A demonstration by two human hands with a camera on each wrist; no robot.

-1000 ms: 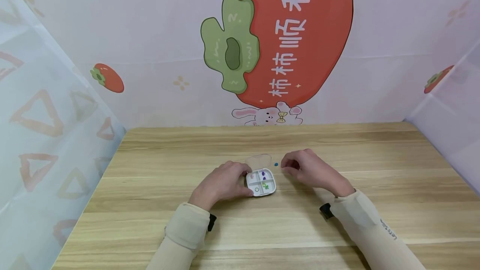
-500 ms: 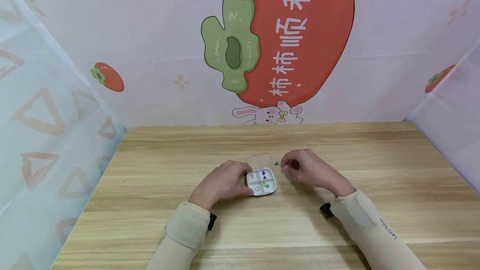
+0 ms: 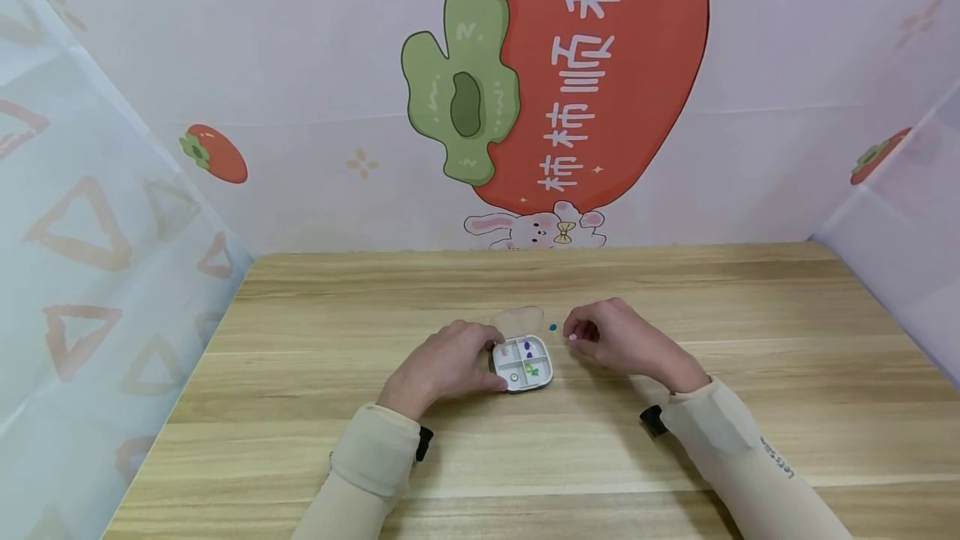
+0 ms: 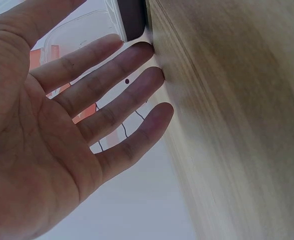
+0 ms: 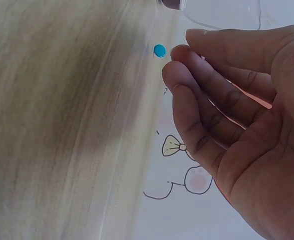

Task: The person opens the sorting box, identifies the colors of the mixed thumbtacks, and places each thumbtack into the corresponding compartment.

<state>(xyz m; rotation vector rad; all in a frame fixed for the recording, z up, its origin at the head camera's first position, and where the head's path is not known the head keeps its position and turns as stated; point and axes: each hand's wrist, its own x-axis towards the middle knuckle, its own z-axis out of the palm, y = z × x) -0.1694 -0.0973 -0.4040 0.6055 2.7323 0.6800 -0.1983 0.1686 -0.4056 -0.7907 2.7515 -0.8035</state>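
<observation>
Four-compartment box (image 3: 522, 362), one, white, lying on the wood-grain table (image 3: 337, 315) between the two hands. Clear lid (image 3: 517, 322), opened out on the far side.

Contents, by compartment: far left, a pale pink piece (image 3: 505, 351); far right, purple pieces (image 3: 527, 347); near right, green pieces (image 3: 532, 371); near left, a small round green-edged piece (image 3: 513, 377).

Blue piece (image 3: 553, 327), one, small and glossy, loose on the table just right of the lid.

Left hand (image 3: 450, 361): index finger at the far left corner of the box, thumb at the near left corner, gripping it between them; the other fingers extended.

Right hand (image 3: 622, 338): just right of the blue piece and apart from it; fingers loosely bent, thumb and index slightly parted, holding nothing that shows.

Sleeves, two, beige, with cuffs turned back (image 3: 378, 448). Black wrist devices, two, one below each cuff (image 3: 653, 422).

Backdrop: pale cloth printed with one large red persimmon (image 3: 652, 82) and a white rabbit (image 3: 536, 232).
</observation>
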